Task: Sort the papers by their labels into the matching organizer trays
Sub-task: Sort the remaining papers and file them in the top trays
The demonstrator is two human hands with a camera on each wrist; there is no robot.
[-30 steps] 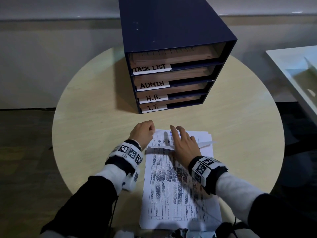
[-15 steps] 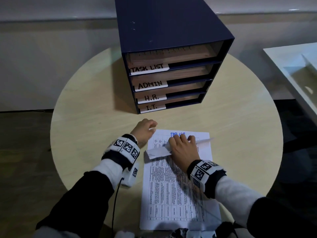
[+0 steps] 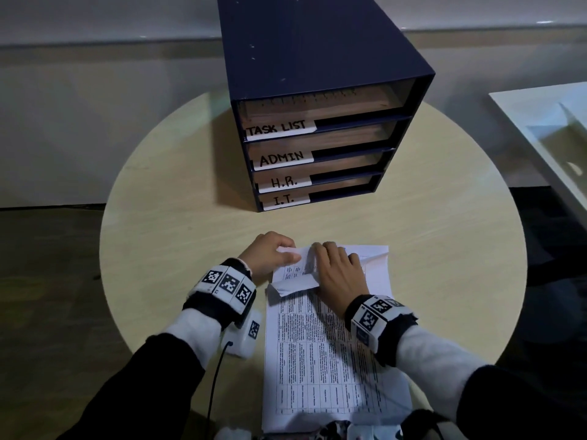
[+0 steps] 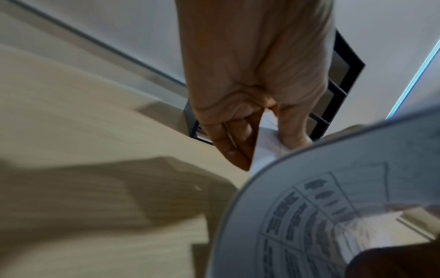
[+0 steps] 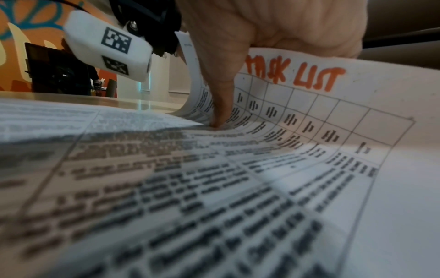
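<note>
A dark blue organizer [image 3: 317, 58] stands at the back of the round table, its four trays labelled TASK LIST [image 3: 279, 128], ADMIN, H.R. and I.T. A stack of printed papers [image 3: 324, 360] lies near me. The top sheet [image 3: 295, 277] is bent back at its far edge. My left hand [image 3: 286, 254] pinches its far left corner, the pinch also showing in the left wrist view [image 4: 262, 146]. My right hand [image 3: 320, 258] curls its fingers over the bent edge. Its thumb [image 5: 221, 107] presses the sheet's face below an orange "TASK LIST" label [image 5: 297, 75].
The pale wooden table [image 3: 178, 217] has bare surface between the papers and the organizer and on both sides. A white tray-like surface [image 3: 546, 122] sits off the table at the right. Dark floor surrounds the table.
My right hand went from flat to curled and drew the top sheet's far edge back toward me. My left hand took hold of the raised corner.
</note>
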